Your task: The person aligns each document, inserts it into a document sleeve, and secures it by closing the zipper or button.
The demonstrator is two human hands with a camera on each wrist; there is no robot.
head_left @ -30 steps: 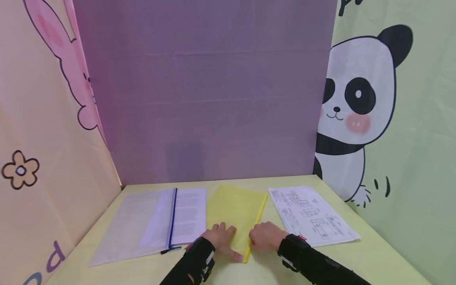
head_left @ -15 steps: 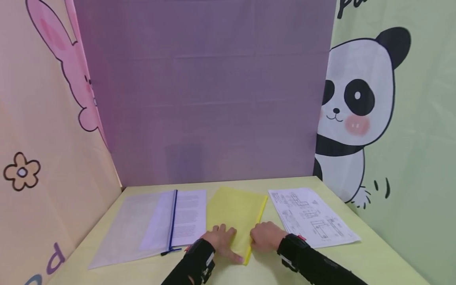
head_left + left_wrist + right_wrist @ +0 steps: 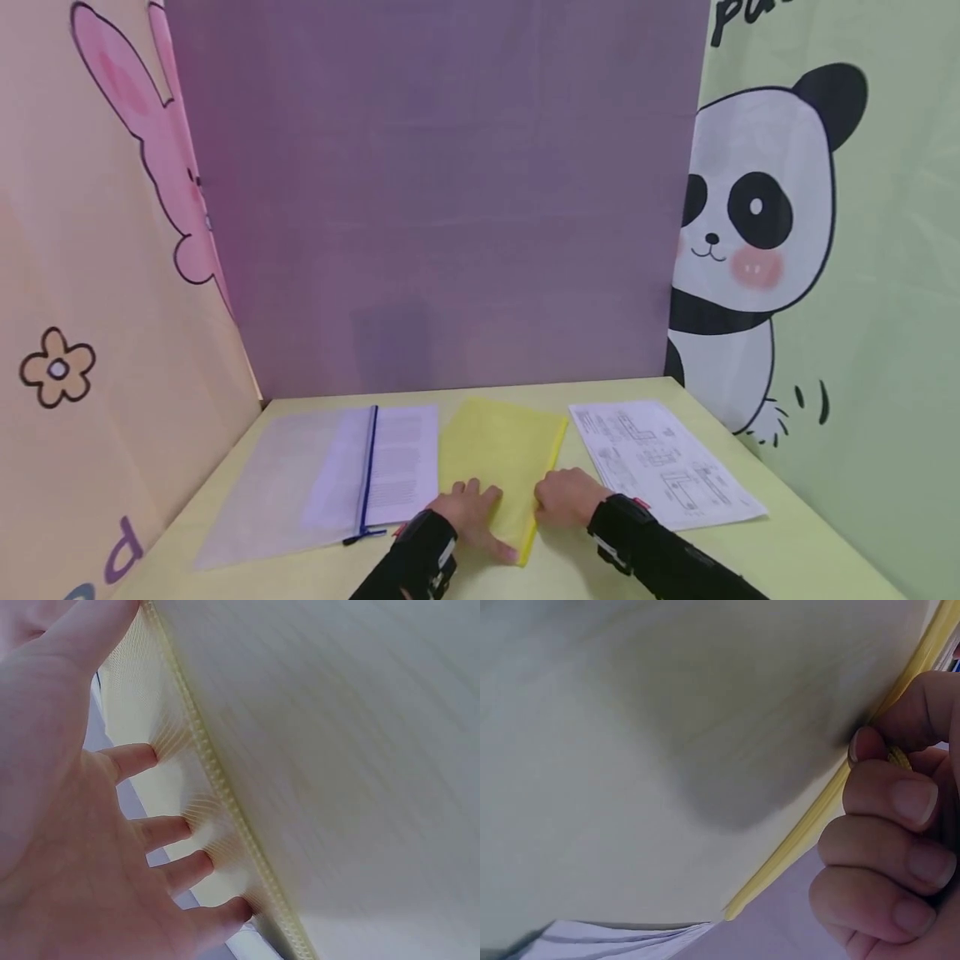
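A yellow zip pouch [image 3: 498, 442] lies flat on the table with its zip along the right side. My left hand [image 3: 471, 515] rests on the pouch near its lower end, fingers spread; in the left wrist view the fingertips [image 3: 196, 862] dent the mesh-like cover beside the zip teeth [image 3: 217, 776]. At the zip edge my right hand [image 3: 567, 497] has its fingers curled. The right wrist view shows thumb and forefinger pinching a small yellow zip pull [image 3: 898, 757] on the yellow zip [image 3: 795, 844]; the pull is mostly hidden.
Left of the pouch lies a clear zip pouch [image 3: 258, 483] with a dark blue zip [image 3: 370, 467], overlapping printed text sheets [image 3: 405, 467]. To the right are sheets with technical drawings [image 3: 660, 458]. A purple panel [image 3: 450, 208] stands behind the table [image 3: 615, 567].
My right hand has slid a little way up along the yellow zip, away from the near corner. The left hand stays in place on the pouch. The head view has shifted slightly.
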